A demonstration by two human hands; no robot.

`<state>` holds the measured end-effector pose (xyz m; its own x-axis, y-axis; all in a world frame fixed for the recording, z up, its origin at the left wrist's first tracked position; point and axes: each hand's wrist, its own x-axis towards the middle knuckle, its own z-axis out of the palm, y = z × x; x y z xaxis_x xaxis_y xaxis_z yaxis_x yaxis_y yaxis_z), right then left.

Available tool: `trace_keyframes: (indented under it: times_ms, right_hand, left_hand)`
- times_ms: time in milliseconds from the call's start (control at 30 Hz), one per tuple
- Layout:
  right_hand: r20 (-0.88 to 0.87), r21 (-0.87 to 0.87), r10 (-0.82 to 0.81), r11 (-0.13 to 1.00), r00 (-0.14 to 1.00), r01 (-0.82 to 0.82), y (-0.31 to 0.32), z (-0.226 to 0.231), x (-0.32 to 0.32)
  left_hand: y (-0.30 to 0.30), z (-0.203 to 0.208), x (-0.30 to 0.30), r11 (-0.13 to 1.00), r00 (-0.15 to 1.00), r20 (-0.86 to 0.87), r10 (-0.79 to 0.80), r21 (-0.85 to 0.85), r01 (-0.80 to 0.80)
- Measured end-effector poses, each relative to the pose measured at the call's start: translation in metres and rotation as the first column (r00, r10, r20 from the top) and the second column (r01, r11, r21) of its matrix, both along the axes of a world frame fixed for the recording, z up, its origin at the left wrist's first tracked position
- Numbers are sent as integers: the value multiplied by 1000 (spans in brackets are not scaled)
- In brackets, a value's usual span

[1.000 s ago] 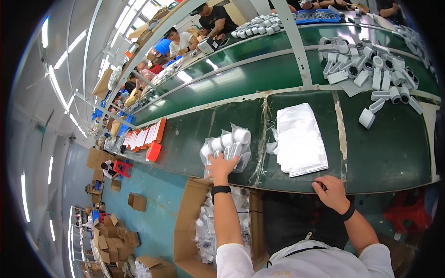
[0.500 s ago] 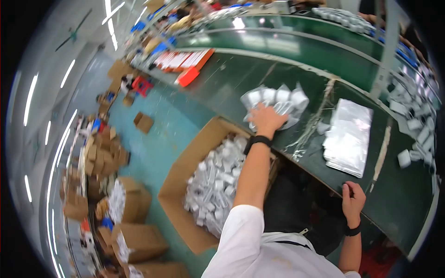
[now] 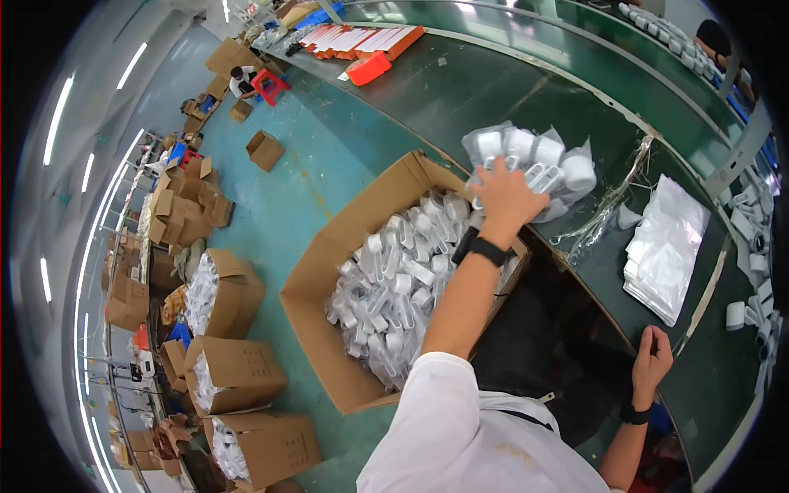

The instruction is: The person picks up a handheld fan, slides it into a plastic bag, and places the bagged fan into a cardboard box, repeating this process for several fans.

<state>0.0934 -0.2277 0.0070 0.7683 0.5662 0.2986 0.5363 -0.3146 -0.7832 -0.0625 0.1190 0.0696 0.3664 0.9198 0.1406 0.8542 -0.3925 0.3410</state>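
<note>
My left hand [image 3: 508, 197] reaches over the bench and grips a cluster of white pieces [image 3: 532, 152] in clear bags. Each piece has a thick rounded head and a loop-shaped handle; the heads fan out beyond my fingers. My palm hides part of the handles. Below that arm, a large open cardboard box [image 3: 316, 279] holds many similar bagged pieces [image 3: 394, 287]. Near the bench's front edge, my right hand [image 3: 652, 361] is empty, its fingers loosely bent and apart. A stack of silvery-white plastic bags [image 3: 667, 251] lies just beyond it.
Clear strings [image 3: 604, 218] lie across the green bench [image 3: 493, 86]. Loose white-grey parts [image 3: 752, 312] are heaped at the right. An orange-red tray [image 3: 370, 69] sits at the far left end. More filled cartons [image 3: 246, 374] stand on the floor at left.
The view has shifted, so the bench and box appear in different places. My left hand stays on the bagged pieces. My right hand stays by the bench edge, its fingers a little straighter.
</note>
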Motion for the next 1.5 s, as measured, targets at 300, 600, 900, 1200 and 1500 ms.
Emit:
trace_keyframes:
  times_ms: [300,600,900,1200,1500]
  right_hand:
    - [-21,-82,6,997,1000,-8,-3,1,2]
    - [-18,-54,54,997,998,-55,-7,-8,9]
    - [-34,-49,71,996,997,-73,-7,-6,6]
    - [42,-37,37,999,998,-36,0,1,1]
    - [-1,16,45,999,999,-45,-5,-8,2]
  left_hand:
    - [-45,-7,-195,926,970,85,226,290,-241]
    - [-141,-74,-335,668,638,-264,723,35,-743]
    - [-200,-145,-406,834,848,-478,229,-352,-424]
    - [-227,-184,-457,836,850,-526,-1,-468,-288]
    - [-224,-211,-457,623,892,-314,325,-638,-452]
